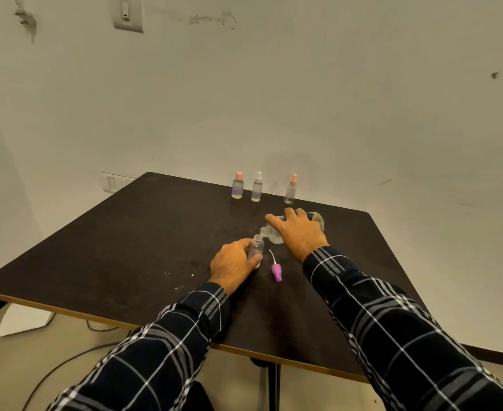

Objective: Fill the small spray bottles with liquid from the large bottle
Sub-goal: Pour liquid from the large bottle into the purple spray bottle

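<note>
A person in a dark checked shirt reaches over a dark tabletop [143, 238], seen from a camera worn on the head.

Near the middle of the tabletop, the left hand [234, 266] wraps its fingers and thumb around an uncapped small spray bottle [256, 247], which stands upright on the surface. The right hand [299, 232] grips the large bottle [274, 235] from above. It is tipped almost onto its side, and its neck points left and down, just over the small bottle's open mouth. Whether liquid is flowing cannot be made out.

A pink spray cap [276, 271] with a thin white dip tube lies on its side just beside the small bottle, between the two wrists. Along the far edge stand three more capped bottles: a yellowish bottle [237, 186], a white-topped bottle [256, 188] close beside it, and a clear pink-topped bottle [291, 189] further right.

The main risk is a spill. The small bottle's mouth is narrow, so a steeper tilt or a slight drift of the large bottle's neck could send liquid down over the left fingers and onto the tabletop. Clear liquid in a clear bottle makes the level hard to read, so overfilling is likely if the pour is not eased off early. Any spill could also reach the loose cap, and the right sleeve could knock it.
</note>
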